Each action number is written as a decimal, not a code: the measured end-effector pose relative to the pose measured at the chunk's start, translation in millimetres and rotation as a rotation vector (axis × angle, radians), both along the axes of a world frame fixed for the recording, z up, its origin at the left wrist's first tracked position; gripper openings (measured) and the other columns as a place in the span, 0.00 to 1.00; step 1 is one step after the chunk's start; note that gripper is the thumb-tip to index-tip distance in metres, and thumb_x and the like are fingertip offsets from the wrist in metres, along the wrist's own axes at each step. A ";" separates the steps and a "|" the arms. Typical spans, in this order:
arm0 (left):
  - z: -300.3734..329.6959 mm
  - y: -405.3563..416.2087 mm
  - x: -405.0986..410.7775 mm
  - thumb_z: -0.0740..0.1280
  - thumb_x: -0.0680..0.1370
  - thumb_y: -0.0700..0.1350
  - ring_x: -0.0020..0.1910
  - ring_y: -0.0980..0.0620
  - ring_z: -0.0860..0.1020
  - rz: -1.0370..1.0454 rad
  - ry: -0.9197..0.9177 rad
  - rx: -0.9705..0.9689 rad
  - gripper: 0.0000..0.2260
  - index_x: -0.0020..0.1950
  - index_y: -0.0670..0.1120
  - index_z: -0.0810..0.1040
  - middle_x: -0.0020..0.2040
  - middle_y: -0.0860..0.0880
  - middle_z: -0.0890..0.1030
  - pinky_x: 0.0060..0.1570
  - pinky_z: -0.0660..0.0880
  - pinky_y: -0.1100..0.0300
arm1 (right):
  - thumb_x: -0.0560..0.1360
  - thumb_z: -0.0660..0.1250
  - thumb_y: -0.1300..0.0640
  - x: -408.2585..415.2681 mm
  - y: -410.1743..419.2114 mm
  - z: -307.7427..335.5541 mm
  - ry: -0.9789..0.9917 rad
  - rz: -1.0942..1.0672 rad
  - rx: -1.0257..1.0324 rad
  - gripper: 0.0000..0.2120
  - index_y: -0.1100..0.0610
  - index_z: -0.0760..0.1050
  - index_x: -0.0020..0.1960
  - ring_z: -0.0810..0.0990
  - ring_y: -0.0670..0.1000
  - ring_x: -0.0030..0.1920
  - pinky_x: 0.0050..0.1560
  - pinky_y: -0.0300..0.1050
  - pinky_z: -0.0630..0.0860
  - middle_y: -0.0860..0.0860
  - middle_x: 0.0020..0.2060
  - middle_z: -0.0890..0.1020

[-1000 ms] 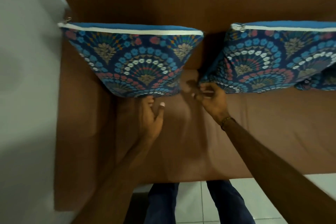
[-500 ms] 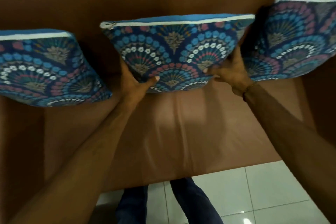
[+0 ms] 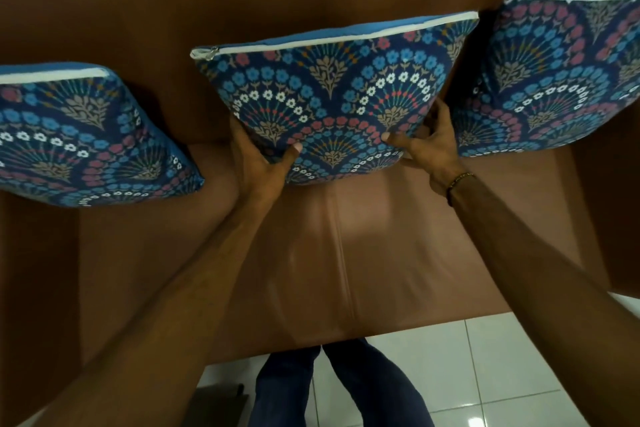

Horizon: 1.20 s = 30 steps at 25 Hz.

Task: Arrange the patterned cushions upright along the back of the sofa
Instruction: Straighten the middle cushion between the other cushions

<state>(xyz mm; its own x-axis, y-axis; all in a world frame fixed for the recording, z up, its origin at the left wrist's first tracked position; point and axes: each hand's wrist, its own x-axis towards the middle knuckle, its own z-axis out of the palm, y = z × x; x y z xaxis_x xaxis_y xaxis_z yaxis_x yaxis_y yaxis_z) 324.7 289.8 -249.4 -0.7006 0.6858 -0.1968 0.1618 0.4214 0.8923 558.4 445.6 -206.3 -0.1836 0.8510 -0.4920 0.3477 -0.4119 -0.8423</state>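
I count three patterned cushions on the brown sofa (image 3: 346,253), all propped against its back. My left hand (image 3: 263,163) and right hand (image 3: 429,146) clasp the middle cushion (image 3: 332,94) by its lower corners. The left cushion (image 3: 79,135) sits near the sofa's left arm, the right cushion (image 3: 561,80) near its right.

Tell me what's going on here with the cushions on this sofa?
A person stands in front of a brown sofa and grips the middle cushion by its lower corners, left hand on one side, right hand on the other. It stands upright against the backrest, zip edge on top. The left cushion and the right cushion already lean against the back on either side, neither being touched.
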 end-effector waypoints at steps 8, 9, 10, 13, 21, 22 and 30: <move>28.8 27.5 124.9 0.73 0.78 0.38 0.51 0.46 0.81 -0.353 0.155 -0.022 0.10 0.58 0.41 0.79 0.54 0.43 0.81 0.52 0.82 0.43 | 0.75 0.77 0.62 78.6 -2.8 -8.7 -0.125 -0.245 -0.033 0.18 0.58 0.76 0.61 0.80 0.44 0.43 0.65 0.62 0.81 0.48 0.45 0.78; 32.0 45.0 143.7 0.73 0.78 0.40 0.54 0.47 0.81 -0.411 0.150 -0.007 0.12 0.60 0.41 0.79 0.56 0.45 0.82 0.55 0.82 0.44 | 0.75 0.78 0.60 101.5 8.0 -7.6 -0.168 -0.302 0.015 0.16 0.55 0.75 0.59 0.81 0.47 0.42 0.62 0.64 0.82 0.49 0.44 0.79; 35.2 64.2 161.9 0.74 0.79 0.41 0.56 0.49 0.80 -0.442 0.132 0.011 0.14 0.64 0.41 0.79 0.59 0.46 0.82 0.58 0.81 0.45 | 0.74 0.78 0.58 124.8 20.6 -5.2 -0.202 -0.354 0.073 0.17 0.54 0.74 0.58 0.81 0.49 0.44 0.59 0.65 0.83 0.50 0.45 0.80; 42.0 130.9 220.5 0.74 0.80 0.42 0.64 0.49 0.78 -0.454 -0.006 0.018 0.24 0.75 0.43 0.73 0.69 0.44 0.78 0.63 0.79 0.48 | 0.70 0.81 0.52 198.8 77.6 11.0 -0.277 -0.476 0.217 0.31 0.57 0.71 0.67 0.82 0.49 0.52 0.62 0.56 0.83 0.53 0.56 0.81; 32.4 261.5 307.9 0.76 0.79 0.46 0.69 0.61 0.64 -0.251 -0.310 -0.038 0.45 0.85 0.46 0.48 0.75 0.54 0.64 0.64 0.66 0.81 | 0.52 0.88 0.51 300.1 239.0 24.2 -0.103 -0.020 0.129 0.61 0.46 0.59 0.78 0.79 0.37 0.61 0.52 0.37 0.84 0.43 0.67 0.77; 21.9 267.2 314.7 0.75 0.79 0.46 0.68 0.60 0.66 -0.250 -0.320 -0.030 0.43 0.84 0.48 0.49 0.73 0.56 0.65 0.70 0.68 0.74 | 0.54 0.88 0.55 305.4 247.2 24.0 -0.070 -0.009 0.119 0.61 0.47 0.59 0.79 0.80 0.40 0.62 0.54 0.42 0.85 0.44 0.69 0.78; 6.9 274.5 317.2 0.77 0.78 0.47 0.65 0.70 0.69 -0.257 -0.244 0.017 0.42 0.82 0.51 0.51 0.69 0.65 0.66 0.59 0.65 0.85 | 0.60 0.88 0.45 311.8 226.9 -6.7 -0.050 -0.195 0.161 0.55 0.43 0.61 0.79 0.81 0.42 0.66 0.65 0.54 0.82 0.39 0.67 0.79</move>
<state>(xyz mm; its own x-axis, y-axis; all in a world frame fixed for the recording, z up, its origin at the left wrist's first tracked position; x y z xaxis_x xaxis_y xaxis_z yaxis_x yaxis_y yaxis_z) 641.9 564.4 -242.5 -0.4382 0.8384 -0.3241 0.0421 0.3793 0.9243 870.2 672.5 -213.0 0.0126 0.9361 -0.3515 0.3178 -0.3370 -0.8862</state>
